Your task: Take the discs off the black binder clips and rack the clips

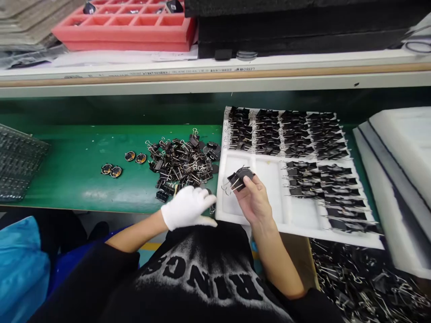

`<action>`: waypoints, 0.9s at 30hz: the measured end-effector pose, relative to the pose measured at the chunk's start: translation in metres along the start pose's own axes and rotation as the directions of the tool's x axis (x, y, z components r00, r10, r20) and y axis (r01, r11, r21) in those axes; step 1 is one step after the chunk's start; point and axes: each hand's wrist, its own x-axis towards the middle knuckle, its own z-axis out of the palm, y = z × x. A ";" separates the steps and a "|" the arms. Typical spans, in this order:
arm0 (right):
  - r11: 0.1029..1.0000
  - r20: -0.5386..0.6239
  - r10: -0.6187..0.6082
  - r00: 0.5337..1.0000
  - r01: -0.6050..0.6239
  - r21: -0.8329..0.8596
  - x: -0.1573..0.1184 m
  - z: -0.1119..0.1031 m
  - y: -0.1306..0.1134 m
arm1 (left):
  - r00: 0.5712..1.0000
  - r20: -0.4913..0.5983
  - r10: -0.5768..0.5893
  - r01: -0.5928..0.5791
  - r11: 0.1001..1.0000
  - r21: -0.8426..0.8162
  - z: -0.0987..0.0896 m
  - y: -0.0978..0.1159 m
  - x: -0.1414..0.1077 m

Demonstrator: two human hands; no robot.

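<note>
In my bare right hand (254,195) is a black round disc (247,174) with black binder clips (235,180) clamped at its edge, held over the white foam tray (237,158). My left hand (190,207), in a white glove, is at the table's front edge with thumb and fingers apart. Beside its fingertips lies a binder clip (212,209), partly hidden. Just behind the glove spreads a heap of black binder clips (182,161), with some dark discs among them. Rows of clipped black parts (294,130) fill several tray compartments.
Several small round parts with orange-brown centres (129,156) lie left on the green table (77,188). Clear plastic trays (20,161) stand far left, white foam trays (400,179) at right. A box of loose clips (367,282) sits below. A shelf (215,83) crosses the back.
</note>
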 end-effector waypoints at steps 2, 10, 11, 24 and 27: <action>1.000 0.012 -0.005 1.000 0.005 0.017 0.000 -0.003 0.003 | 0.987 -0.054 0.153 -0.143 0.977 0.155 0.020 0.004 -0.003; 0.999 0.059 0.043 0.997 -0.044 0.017 -0.008 -0.020 0.020 | 0.885 -0.406 0.227 -0.149 0.965 0.215 0.034 -0.015 -0.013; 0.999 0.093 0.034 0.995 -0.033 -0.014 -0.010 -0.022 0.023 | 0.869 -0.482 0.106 -0.058 0.992 0.114 0.031 -0.015 -0.013; 0.877 0.454 -0.119 0.883 0.308 -0.369 -0.014 -0.005 0.051 | 0.754 -0.189 -0.630 0.260 0.549 -0.794 0.006 -0.003 0.011; 0.863 0.486 -0.104 0.868 0.321 -0.390 -0.013 -0.009 0.045 | 0.823 -0.117 -0.556 0.374 0.686 -0.624 -0.008 -0.003 0.005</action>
